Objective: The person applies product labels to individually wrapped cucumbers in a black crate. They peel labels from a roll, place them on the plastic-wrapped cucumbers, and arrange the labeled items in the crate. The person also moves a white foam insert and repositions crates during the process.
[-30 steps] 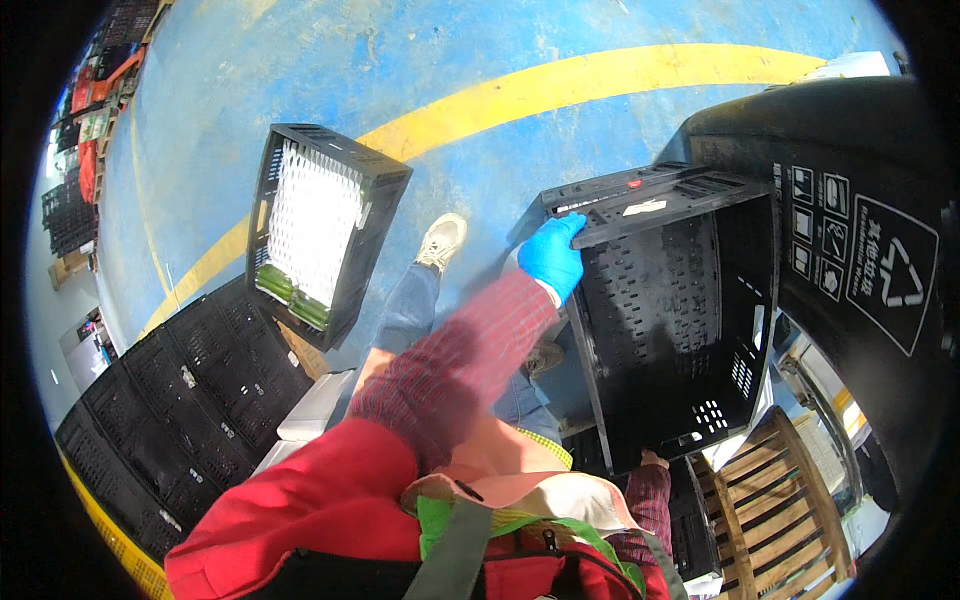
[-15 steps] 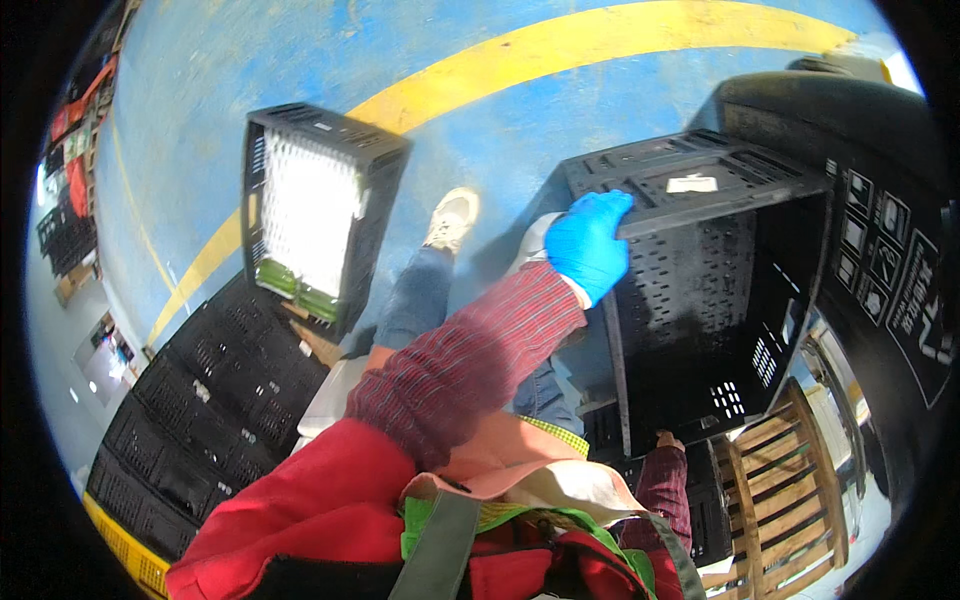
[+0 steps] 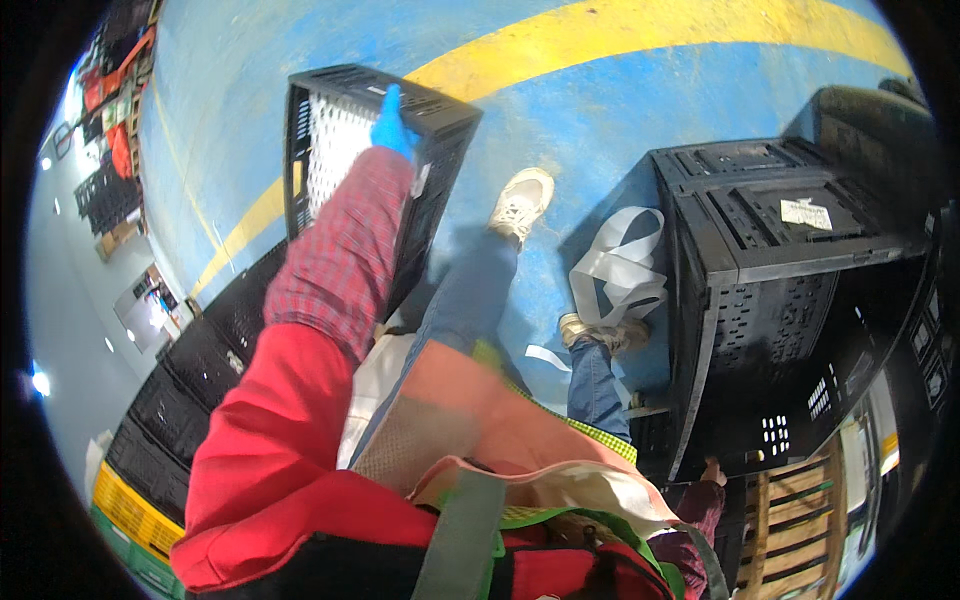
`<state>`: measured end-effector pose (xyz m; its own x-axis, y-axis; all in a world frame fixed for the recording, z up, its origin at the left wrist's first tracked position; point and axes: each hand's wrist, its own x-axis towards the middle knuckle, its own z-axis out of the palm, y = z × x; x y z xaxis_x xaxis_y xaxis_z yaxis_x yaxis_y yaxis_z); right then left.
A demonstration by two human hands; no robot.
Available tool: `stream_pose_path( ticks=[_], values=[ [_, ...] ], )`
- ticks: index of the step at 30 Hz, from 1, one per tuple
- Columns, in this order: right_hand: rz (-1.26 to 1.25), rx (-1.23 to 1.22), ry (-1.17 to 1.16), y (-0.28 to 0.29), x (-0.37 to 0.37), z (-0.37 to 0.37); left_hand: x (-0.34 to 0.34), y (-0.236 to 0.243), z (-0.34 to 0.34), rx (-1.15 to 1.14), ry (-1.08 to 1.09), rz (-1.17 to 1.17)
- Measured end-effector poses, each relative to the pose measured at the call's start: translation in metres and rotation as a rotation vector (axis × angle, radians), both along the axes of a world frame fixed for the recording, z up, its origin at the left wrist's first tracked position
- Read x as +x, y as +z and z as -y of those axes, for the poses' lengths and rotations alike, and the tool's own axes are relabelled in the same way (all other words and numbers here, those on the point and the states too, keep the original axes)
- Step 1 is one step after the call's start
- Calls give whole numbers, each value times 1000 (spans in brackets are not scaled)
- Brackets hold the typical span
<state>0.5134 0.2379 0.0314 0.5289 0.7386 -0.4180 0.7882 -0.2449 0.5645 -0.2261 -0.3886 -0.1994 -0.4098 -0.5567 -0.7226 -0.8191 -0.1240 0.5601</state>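
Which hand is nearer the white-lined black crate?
Left. The left hand is at the far end of the white-lined crate; the right hand is at another black crate, farther right.

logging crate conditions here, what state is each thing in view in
Left crate: open, white mesh liner visible inside
Right crate: open, no contents visible
Left hand: blue-gloved, at left crate's upper edge, grip unclear
Right hand: mostly hidden, at right crate's lower edge
Pale strip: loosely looped
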Motion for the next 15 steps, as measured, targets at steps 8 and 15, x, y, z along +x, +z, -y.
stream_pose_path(
  ticks=[8, 15],
  values=[
    [-644, 213, -206, -20, 112, 0, -39, -55, 53, -314, -1196, 526],
    [-636, 101, -580, 26, 8, 21, -6, -50, 9, -599, -1912, 558]
  ],
)
